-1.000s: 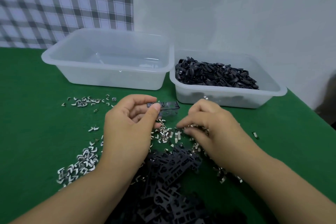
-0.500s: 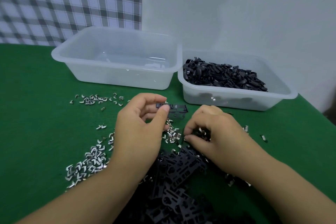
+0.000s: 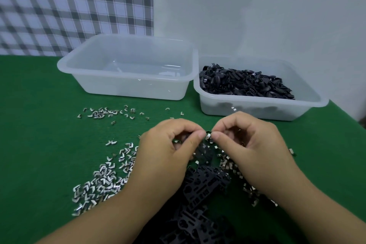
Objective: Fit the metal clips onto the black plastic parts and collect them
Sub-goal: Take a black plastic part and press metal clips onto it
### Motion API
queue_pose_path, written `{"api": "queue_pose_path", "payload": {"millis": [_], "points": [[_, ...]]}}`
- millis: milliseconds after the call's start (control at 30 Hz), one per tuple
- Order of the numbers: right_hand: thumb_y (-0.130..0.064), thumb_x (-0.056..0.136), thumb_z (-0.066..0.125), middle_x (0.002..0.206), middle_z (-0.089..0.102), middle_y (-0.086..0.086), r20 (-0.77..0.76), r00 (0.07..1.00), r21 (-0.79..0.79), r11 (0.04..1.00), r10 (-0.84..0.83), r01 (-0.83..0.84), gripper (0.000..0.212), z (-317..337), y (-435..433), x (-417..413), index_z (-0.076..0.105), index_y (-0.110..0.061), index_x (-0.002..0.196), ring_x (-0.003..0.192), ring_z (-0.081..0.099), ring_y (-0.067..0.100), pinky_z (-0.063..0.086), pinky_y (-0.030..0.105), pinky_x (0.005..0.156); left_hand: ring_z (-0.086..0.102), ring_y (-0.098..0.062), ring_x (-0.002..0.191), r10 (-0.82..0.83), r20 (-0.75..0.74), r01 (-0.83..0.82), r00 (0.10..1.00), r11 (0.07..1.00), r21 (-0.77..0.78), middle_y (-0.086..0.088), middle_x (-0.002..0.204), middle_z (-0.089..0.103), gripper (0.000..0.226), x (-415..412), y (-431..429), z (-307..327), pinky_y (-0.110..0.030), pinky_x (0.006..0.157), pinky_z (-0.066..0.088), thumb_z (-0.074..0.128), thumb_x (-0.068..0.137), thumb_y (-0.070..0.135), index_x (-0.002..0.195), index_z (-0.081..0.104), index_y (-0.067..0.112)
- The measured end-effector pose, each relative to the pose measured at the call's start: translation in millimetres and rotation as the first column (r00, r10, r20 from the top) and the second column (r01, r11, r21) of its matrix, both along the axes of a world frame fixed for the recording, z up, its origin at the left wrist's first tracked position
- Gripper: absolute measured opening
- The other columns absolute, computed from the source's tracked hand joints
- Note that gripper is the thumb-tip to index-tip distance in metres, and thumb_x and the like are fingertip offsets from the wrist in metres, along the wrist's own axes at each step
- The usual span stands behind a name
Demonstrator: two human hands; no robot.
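Both hands meet at the fingertips, clip against black part.
Left hand (image 3: 166,154) pinches the black part (image 3: 203,151) between thumb and forefinger, other fingers curled; the part is flat, dark and slotted and hangs just below the thumb tip. Right hand (image 3: 251,144) pinches a small shiny bent clip (image 3: 208,136) at its fingertips, touching the part's top edge, right between both thumbs. Loose clips (image 3: 103,180) lie left of the left hand, the parts pile (image 3: 202,188) under both wrists, and the tub (image 3: 257,109) of black pieces beyond the right knuckles.
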State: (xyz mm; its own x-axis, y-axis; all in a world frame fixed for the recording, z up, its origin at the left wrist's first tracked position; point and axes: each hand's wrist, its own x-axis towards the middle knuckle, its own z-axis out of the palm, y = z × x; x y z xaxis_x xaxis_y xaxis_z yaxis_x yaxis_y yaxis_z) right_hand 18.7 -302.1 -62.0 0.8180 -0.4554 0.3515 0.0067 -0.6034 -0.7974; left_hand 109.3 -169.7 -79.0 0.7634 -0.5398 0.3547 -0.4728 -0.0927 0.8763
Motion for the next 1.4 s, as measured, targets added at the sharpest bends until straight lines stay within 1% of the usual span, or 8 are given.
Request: {"api": "queue_pose_path", "payload": {"millis": [133, 233, 333, 433, 567, 633, 867, 1400], "points": [[-0.014, 0.079, 0.072, 0.077, 0.057, -0.008, 0.097, 0.995, -0.401, 0.916, 0.025, 0.016, 0.006, 0.7, 0.7, -1.1, 0.067, -0.018, 0.077, 0.073, 0.053, 0.008, 0.041, 0.019, 0.067, 0.051, -0.014, 0.046, -0.024, -0.033, 0.024, 0.999, 1.0, -0.018, 0.009, 0.057, 0.06, 0.011, -0.1, -1.4, 0.7, -0.023, 0.047, 0.042, 0.068, 0.081, 0.024, 0.07, 0.068, 0.024], [-0.017, 0.081, 0.066, 0.079, 0.057, -0.002, 0.163, 0.986, -0.544, 0.836, 0.021, 0.072, 0.006, -1.8, -1.2, -1.8, 0.068, -0.012, 0.08, 0.077, 0.054, 0.017, 0.041, 0.024, 0.069, 0.053, -0.004, 0.043, -0.048, -0.089, 0.043, 0.995, 0.997, -0.056, 0.004, 0.056, 0.062, 0.015, -0.8, -2.2, 2.9, -0.013, 0.045, 0.041, 0.068, 0.082, 0.019, 0.068, 0.069, 0.023], [-0.016, 0.081, 0.065, 0.08, 0.058, -0.004, 0.238, 0.97, -0.456, 0.876, -0.051, 0.158, 0.004, -1.7, -3.2, -1.6, 0.068, -0.013, 0.08, 0.077, 0.054, 0.012, 0.042, 0.019, 0.071, 0.064, 0.0, 0.051, -0.062, -0.184, 0.043, 0.981, 0.993, -0.106, 0.01, 0.066, 0.07, 0.017, -1.3, -2.6, 3.0, -0.008, 0.051, 0.045, 0.065, 0.085, 0.013, 0.077, 0.074, 0.026], [-0.018, 0.081, 0.065, 0.08, 0.058, -0.009, 0.267, 0.959, -0.365, 0.91, -0.1, 0.196, 0.003, -1.8, -3.4, -2.5, 0.067, -0.017, 0.08, 0.077, 0.053, 0.004, 0.04, 0.012, 0.071, 0.071, -0.004, 0.067, -0.081, -0.27, 0.046, 0.959, 0.99, -0.131, 0.011, 0.079, 0.074, 0.032, -0.4, -3.8, 0.3, -0.009, 0.061, 0.05, 0.06, 0.087, 0.0, 0.091, 0.073, 0.029], [-0.018, 0.08, 0.066, 0.08, 0.057, -0.008, 0.255, 0.964, -0.377, 0.91, -0.079, 0.174, 0.004, -5.3, 1.5, -1.6, 0.068, -0.015, 0.08, 0.078, 0.055, 0.013, 0.045, 0.024, 0.07, 0.072, -0.011, 0.068, -0.087, -0.333, 0.018, 0.939, 0.978, -0.207, 0.004, 0.077, 0.074, 0.037, 0.4, -3.5, 1.2, -0.013, 0.064, 0.053, 0.065, 0.081, -0.008, 0.095, 0.071, 0.025], [-0.017, 0.08, 0.066, 0.08, 0.058, -0.006, 0.253, 0.966, -0.391, 0.906, -0.062, 0.16, 0.004, -6.5, 2.5, -1.0, 0.068, -0.014, 0.08, 0.078, 0.055, 0.016, 0.046, 0.029, 0.07, 0.072, -0.013, 0.063, -0.093, -0.365, 0.002, 0.926, 0.97, -0.243, 0.002, 0.072, 0.074, 0.033, -0.1, -2.9, 2.3, -0.013, 0.061, 0.053, 0.07, 0.077, -0.006, 0.094, 0.07, 0.023], [-0.016, 0.08, 0.066, 0.078, 0.058, -0.005, 0.24, 0.968, -0.46, 0.869, -0.075, 0.181, 0.003, -7.4, 2.7, -0.8, 0.068, -0.014, 0.078, 0.078, 0.053, 0.017, 0.043, 0.028, 0.07, 0.072, -0.014, 0.061, -0.106, -0.391, -0.008, 0.914, 0.96, -0.278, -0.001, 0.068, 0.072, 0.026, -1.0, -3.8, 3.6, -0.014, 0.058, 0.053, 0.071, 0.075, -0.008, 0.078, 0.074, 0.018], [-0.017, 0.079, 0.067, 0.077, 0.058, -0.007, 0.225, 0.971, -0.429, 0.886, -0.083, 0.176, 0.002, -8.3, 1.6, 0.3, 0.068, -0.015, 0.078, 0.077, 0.052, 0.015, 0.043, 0.027, 0.07, 0.072, -0.017, 0.062, -0.137, -0.399, 0.026, 0.907, 0.962, -0.271, -0.005, 0.068, 0.071, 0.024, -1.1, -4.6, 5.0, -0.018, 0.059, 0.055, 0.07, 0.076, -0.009, 0.076, 0.071, 0.016]]}}
